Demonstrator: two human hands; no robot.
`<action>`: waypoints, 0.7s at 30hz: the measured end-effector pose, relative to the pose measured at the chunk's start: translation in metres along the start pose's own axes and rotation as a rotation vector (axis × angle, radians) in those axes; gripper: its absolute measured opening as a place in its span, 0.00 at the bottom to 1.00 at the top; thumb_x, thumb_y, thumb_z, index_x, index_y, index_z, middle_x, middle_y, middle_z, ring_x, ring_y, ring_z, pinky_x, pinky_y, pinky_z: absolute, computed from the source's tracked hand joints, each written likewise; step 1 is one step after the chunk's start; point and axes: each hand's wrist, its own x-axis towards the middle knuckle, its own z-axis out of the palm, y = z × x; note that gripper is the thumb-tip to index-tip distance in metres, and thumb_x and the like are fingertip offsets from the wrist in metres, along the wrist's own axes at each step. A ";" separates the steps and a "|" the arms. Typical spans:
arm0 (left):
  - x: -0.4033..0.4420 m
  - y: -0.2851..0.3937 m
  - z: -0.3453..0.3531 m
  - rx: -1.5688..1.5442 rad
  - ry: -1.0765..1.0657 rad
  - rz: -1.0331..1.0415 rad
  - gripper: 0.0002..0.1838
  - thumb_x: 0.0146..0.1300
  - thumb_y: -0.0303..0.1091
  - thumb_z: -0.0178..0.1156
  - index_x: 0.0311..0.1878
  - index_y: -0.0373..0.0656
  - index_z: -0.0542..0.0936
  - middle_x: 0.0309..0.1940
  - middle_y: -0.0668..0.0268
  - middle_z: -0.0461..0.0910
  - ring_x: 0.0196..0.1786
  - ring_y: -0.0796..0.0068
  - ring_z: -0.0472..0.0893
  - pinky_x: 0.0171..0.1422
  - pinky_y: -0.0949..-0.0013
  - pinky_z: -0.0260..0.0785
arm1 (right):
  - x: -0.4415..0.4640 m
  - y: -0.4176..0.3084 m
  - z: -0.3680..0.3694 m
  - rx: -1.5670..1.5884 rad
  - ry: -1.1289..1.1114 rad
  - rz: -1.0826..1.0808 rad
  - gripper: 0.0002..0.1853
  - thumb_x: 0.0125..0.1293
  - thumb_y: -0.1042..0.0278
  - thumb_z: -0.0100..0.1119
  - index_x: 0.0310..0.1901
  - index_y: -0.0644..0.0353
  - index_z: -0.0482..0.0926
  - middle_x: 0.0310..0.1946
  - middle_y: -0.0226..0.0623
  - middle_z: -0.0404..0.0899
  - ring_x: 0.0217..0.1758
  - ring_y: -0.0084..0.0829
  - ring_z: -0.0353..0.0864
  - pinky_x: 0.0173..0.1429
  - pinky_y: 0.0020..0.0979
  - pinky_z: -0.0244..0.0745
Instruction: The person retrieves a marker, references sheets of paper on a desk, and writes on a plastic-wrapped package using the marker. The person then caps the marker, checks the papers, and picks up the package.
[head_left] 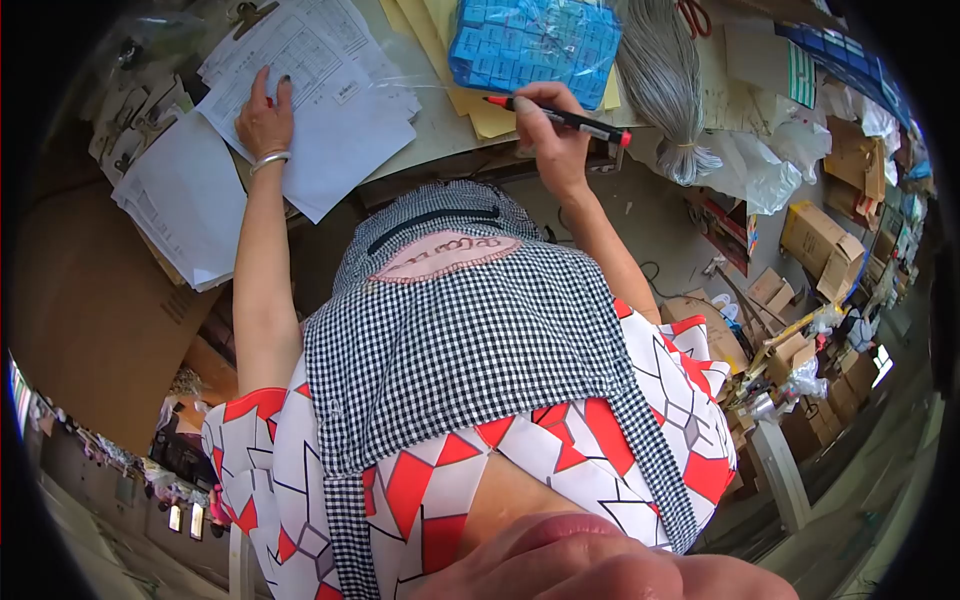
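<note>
Writing: the white paper sheets with printed black tables (335, 150) carry ruled forms whose text is too small to read. The pink fabric patch (445, 257) on the black-and-white gingham apron (460, 340) bears dark cursive stitching, not legible with certainty. The black marker pen with red ends (570, 121) has a pale printed band, also unreadable.

Hands: the right hand (556, 140) grasps the marker between thumb and fingers near the table's front edge, just beside the blue pack, its tip pointing left toward the papers. The left hand (265, 125), a silver-coloured metal bangle (270, 161) at its wrist, grips nothing visible; it lies on the printed sheets, fingers extended.

Containers: a clear plastic wrapping holds a pack of small blue boxes (535, 45), set on yellow paper sheets (492, 120). Right of it lie a tied bundle of silver-grey strands (668, 80) and red-handled scissors (693, 16). On the floor at right stands a brown cardboard carton (822, 246); its contents cannot be determined.
</note>
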 end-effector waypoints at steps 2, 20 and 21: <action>-0.006 -0.003 -0.011 -0.194 -0.094 -0.073 0.25 0.59 0.44 0.57 0.61 0.51 0.70 0.27 0.62 0.79 0.32 0.62 0.78 0.42 0.59 0.67 | -0.006 -0.007 -0.005 0.193 0.028 0.088 0.06 0.61 0.71 0.58 0.36 0.61 0.72 0.17 0.25 0.69 0.17 0.13 0.61 0.20 0.17 0.54; -0.165 0.207 -0.165 -0.984 -0.566 0.188 0.37 0.54 0.22 0.59 0.69 0.47 0.58 0.21 0.71 0.63 0.24 0.82 0.64 0.31 0.77 0.60 | -0.089 -0.057 0.006 0.250 -0.295 0.063 0.07 0.66 0.67 0.53 0.35 0.63 0.73 0.18 0.23 0.67 0.19 0.12 0.60 0.22 0.17 0.53; -0.170 0.210 -0.165 -0.993 -0.564 0.192 0.38 0.54 0.22 0.59 0.69 0.47 0.57 0.21 0.71 0.64 0.24 0.81 0.64 0.31 0.77 0.60 | -0.092 -0.056 0.002 0.247 -0.328 0.050 0.07 0.65 0.67 0.53 0.35 0.63 0.73 0.20 0.23 0.68 0.20 0.12 0.62 0.23 0.16 0.55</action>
